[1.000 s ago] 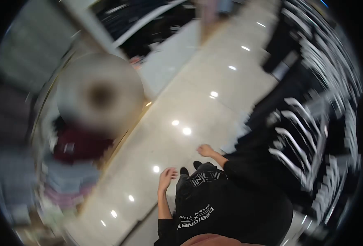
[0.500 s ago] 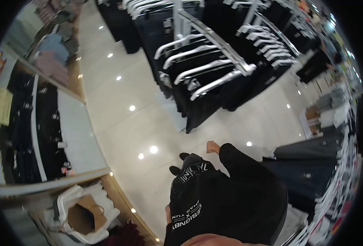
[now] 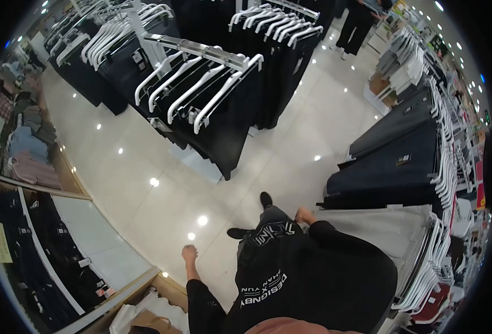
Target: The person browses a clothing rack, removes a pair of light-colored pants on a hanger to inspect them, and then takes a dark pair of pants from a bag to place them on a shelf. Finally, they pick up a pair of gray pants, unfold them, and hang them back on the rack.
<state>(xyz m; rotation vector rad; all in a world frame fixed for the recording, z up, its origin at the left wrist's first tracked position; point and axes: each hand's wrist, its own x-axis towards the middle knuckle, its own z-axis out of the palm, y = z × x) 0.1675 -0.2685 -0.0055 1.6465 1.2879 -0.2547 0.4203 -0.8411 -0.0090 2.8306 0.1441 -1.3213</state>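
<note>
My left hand (image 3: 189, 253) hangs over the tiled floor at the left of my body, its fingers curled closed, with nothing seen in it. On the other side, my right hand (image 3: 305, 215) is low beside my black printed shirt (image 3: 312, 273), also loosely closed with no object showing. It is nearest to the light grey trousers (image 3: 379, 225) on the right rack, with a small gap between them. Both of my dark shoes (image 3: 266, 200) show on the floor, one ahead of the other.
A rack (image 3: 201, 50) with white hangers and black trousers stands ahead. Along the right runs a rail of dark trousers (image 3: 390, 167). A low shelf (image 3: 95, 222) with folded clothes lines the left. A person in black trousers (image 3: 352, 28) stands farther off.
The view has turned to the right, so the front rack sits farther left. My left hand has swung out from beside my shirt, and my feet have changed places in a step.
</note>
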